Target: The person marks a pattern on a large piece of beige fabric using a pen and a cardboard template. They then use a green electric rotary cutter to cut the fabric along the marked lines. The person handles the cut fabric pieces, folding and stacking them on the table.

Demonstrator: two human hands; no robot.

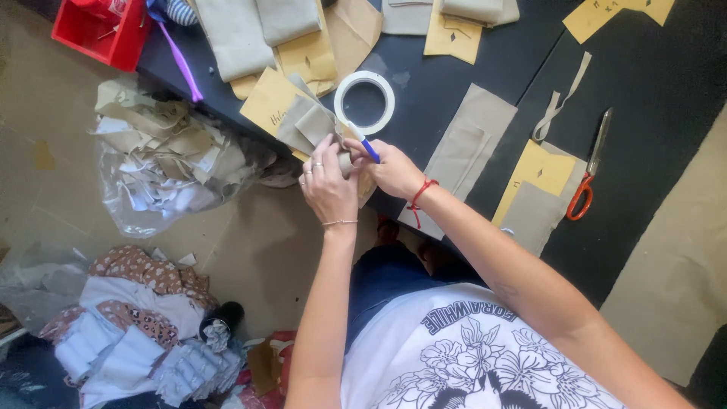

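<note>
At the near edge of the dark table point(454, 83), your left hand point(329, 185) curls around a small beige fabric piece point(314, 125), fingers bent and pinching it against the thumb. Your right hand point(390, 170) is closed too, gripping a blue pen point(367, 148) whose tip meets the same piece; a red cord circles that wrist. Just beyond your knuckles lies a white tape roll point(364, 102), flat on the table and almost touching the fabric. Yellow-brown paper patterns point(307, 57) with small diamond marks and handwriting sit under folded beige cloth further back, and more paired paper and fabric cutouts point(538, 189) lie to your right. Orange-handled scissors point(589, 170) rest well apart on that side, with bare dark surface around them. To your left, off the table edge, a clear plastic bag of scraps point(163, 163) stands on the floor, with a red tray point(102, 30) on the table corner above it.
</note>
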